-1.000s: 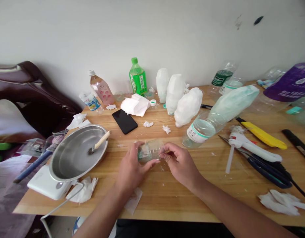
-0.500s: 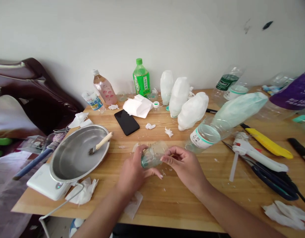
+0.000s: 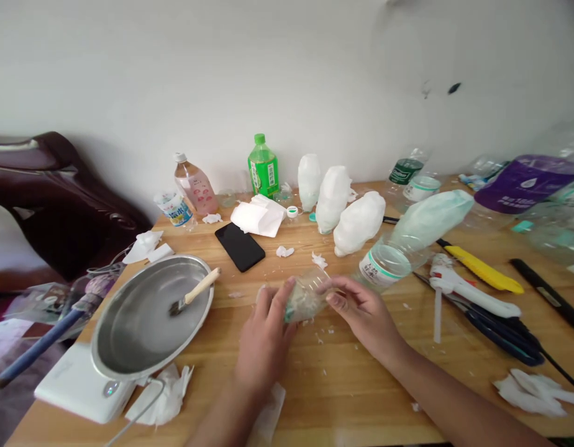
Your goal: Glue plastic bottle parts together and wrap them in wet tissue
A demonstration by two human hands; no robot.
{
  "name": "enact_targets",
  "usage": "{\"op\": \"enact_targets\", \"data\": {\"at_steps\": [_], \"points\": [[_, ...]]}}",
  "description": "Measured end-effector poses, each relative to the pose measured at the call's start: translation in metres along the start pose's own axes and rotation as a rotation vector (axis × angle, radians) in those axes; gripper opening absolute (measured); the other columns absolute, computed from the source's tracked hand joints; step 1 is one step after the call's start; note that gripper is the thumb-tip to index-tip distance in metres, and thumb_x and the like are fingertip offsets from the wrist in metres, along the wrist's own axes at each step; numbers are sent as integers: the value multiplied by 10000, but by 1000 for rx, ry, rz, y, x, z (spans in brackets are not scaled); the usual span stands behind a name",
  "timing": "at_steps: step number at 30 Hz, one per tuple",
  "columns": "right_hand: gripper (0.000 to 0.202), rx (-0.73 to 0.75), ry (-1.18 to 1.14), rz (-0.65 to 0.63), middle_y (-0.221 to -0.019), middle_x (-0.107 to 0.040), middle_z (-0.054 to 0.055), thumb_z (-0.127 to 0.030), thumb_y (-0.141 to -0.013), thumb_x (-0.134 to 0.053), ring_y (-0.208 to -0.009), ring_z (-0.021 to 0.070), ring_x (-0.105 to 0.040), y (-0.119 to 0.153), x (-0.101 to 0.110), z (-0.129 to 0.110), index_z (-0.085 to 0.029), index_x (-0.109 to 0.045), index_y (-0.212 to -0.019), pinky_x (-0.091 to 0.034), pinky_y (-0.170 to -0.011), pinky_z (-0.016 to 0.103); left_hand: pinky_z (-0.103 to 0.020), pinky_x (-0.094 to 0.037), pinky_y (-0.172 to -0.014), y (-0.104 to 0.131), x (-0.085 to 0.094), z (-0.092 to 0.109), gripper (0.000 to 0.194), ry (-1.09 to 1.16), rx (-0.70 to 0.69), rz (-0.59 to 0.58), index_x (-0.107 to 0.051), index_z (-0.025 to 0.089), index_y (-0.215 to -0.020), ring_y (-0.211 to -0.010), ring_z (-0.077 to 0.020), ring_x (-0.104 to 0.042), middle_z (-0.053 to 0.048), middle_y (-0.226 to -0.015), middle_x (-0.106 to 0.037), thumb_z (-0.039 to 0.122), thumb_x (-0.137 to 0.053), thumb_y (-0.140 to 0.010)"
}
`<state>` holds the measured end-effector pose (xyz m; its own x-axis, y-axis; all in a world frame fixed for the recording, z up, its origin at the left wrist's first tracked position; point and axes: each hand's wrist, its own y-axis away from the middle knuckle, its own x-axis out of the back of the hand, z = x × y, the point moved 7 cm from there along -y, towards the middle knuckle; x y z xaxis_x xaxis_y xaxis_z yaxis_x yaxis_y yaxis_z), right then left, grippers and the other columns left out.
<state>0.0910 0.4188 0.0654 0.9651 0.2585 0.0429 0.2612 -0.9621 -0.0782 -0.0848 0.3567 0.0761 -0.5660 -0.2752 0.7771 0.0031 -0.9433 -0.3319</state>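
Toward the front edge of the light-brown wooden table (image 3: 352, 385), a clear, greenish cylindrical plastic bottle piece (image 3: 306, 297) is held tilted. The left hand (image 3: 267, 335), its thumb outstretched 0.5 seconds ago, now curls knuckles-up over it, thumb hidden; the right hand (image 3: 364, 315) pinches its rim.

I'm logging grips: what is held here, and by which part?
A clear plastic piece: the left hand grips its green-tinted end. The right hand has its fingertips at the other end; whether they pinch it is unclear.
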Motion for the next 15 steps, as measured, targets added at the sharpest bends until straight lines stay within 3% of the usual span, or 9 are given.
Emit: {"op": "enact_targets", "data": {"at_steps": [3, 6, 11, 15], "points": [[219, 33, -19, -31, -952, -751, 30, -439, -843, -754, -833, 168, -677, -3, -1, -3, -256, -747, -962, -539, -737, 269, -337, -583, -756, 5, 6, 5, 757, 92, -92, 63, -278, 424, -1512, -1039, -238, -674, -74, -1242, -564, 206, -675, -906], [204, 53, -39, -43, -956, -754, 33, -390, -840, -767, -860, 170, -699, -7, -3, -6, -244, -728, -978, -558, -782, 287, -332, -584, -779, 7, 13, 3, 746, 238, -65, 111, -262, 394, -1530, -1025, -224, -652, -97, -1298, -528, 285, -671, -916], [306, 85, -71, -94, -980, -747, 47, -356, -829, -778, -927, 180, -705, -14, -8, -9, -232, -666, -1086, -551, -801, 306, -335, -585, -779, 6, 14, -5, 496, 363, 48, 135, -428, 345, -1443, -819, -146, -634, -100, -1325, -514, 277, -561, -970], [334, 25, -139, -111, -926, -746, 39, -405, -757, -829, -886, 181, -705, -15, -10, -5, -215, -684, -990, -553, -806, 318, -343, -584, -796, 0, 6, -6, 407, 452, 78, 83, -510, 320, -1369, -924, -173, -649, -100, -1340, -501, 297, -556, -965]]}}
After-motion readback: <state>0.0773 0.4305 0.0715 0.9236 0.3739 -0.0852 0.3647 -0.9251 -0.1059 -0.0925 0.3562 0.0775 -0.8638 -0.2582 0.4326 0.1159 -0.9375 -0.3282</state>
